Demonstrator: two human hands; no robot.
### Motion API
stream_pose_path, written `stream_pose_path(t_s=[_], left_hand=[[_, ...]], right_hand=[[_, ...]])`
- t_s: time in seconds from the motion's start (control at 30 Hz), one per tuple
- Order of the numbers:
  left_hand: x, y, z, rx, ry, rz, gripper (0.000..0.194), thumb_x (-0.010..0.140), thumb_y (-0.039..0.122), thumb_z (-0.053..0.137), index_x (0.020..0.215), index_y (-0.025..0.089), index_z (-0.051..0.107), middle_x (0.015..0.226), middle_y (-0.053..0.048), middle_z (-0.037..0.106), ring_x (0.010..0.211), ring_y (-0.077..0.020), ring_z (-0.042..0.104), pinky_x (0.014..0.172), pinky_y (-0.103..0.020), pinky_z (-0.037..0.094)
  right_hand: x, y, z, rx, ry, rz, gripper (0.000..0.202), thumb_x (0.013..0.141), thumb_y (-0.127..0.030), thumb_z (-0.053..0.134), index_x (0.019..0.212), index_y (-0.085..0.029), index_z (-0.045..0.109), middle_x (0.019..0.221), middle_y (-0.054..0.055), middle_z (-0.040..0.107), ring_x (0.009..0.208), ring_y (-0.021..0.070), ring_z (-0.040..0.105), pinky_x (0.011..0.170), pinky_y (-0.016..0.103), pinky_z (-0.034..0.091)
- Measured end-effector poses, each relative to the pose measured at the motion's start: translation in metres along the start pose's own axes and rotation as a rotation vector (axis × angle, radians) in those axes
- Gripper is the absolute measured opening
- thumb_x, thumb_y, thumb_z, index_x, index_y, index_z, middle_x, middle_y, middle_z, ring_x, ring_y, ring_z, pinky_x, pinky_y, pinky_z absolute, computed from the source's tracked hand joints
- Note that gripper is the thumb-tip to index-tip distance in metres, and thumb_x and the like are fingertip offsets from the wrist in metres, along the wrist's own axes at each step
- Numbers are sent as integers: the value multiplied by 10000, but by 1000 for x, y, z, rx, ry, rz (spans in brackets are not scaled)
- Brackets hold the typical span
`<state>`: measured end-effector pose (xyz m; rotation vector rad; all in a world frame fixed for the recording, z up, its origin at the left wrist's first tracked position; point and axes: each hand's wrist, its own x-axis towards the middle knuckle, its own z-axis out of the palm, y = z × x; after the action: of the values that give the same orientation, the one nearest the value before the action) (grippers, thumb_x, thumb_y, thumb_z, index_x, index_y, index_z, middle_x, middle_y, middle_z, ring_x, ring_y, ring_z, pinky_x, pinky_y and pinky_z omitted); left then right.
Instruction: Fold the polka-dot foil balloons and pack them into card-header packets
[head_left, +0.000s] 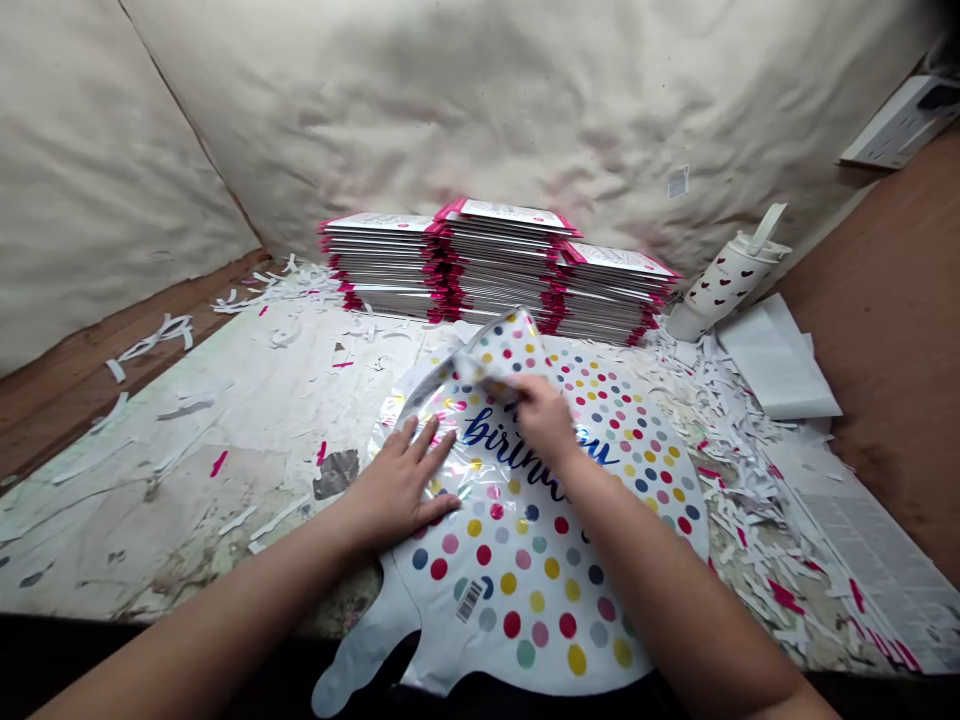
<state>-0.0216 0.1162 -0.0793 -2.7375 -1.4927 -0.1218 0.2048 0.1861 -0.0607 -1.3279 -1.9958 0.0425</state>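
A large flat foil balloon [540,580], white with coloured dots and blue birthday lettering, lies on the worktable under both hands. My left hand [409,480] rests on its left part, fingers spread and palm down. Over the lettering, my right hand [544,415] is closed on the balloon's folded upper part, where a dotted flap [514,338] stands up. The area just left of the right fingers is blurred, and the hand covers part of the lettering. A small barcode label [469,600] is on the lower part. The tail hangs past the table's front edge.
Tall stacks of pink-edged printed packets [499,260] stand behind the balloon. At the right are a white tumbler with hearts [727,280], white paper [780,360] and many paper shreds [739,530]. More scraps lie on the worktable [150,510]. A power strip [900,125] is at the upper right.
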Motion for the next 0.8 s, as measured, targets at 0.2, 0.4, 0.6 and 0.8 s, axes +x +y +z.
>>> stream_pose_path(t_s=[0.2,0.4,0.6,0.8], left_hand=[[22,-13,-4,-59,-197,-245,959,682,771,368,1392,132,282,1444,-215,224,1313,-437,139,1014,-523,222],[38,-14,-31,-461,-34,-359,548,821,590,353,1131,197,576,1207,-110,563,1119,-294,502,922,-424,406],[44,-19,-28,-957,47,-505,477,780,506,501,1129,182,532,1088,-87,614,974,-234,593,815,-369,505],[81,-29,-14,-796,41,-99,627,745,431,582,1315,282,368,1408,-49,346,1251,-255,370,987,-400,379]], right_hand=[[-6,81,-130,-173,619,246,281,864,-302,479,896,-72,637,753,112,653,672,189,594,632,311,473],[-88,27,-132,56,182,-333,421,809,-102,542,1209,-234,540,1093,60,652,971,190,619,845,339,508],[-153,25,-90,277,-475,-368,390,869,-130,429,1243,-207,506,1187,63,600,1173,186,493,1028,420,355],[-155,42,-85,479,-624,-160,401,848,-100,403,1192,-239,555,1198,46,591,1169,169,492,1051,420,303]])
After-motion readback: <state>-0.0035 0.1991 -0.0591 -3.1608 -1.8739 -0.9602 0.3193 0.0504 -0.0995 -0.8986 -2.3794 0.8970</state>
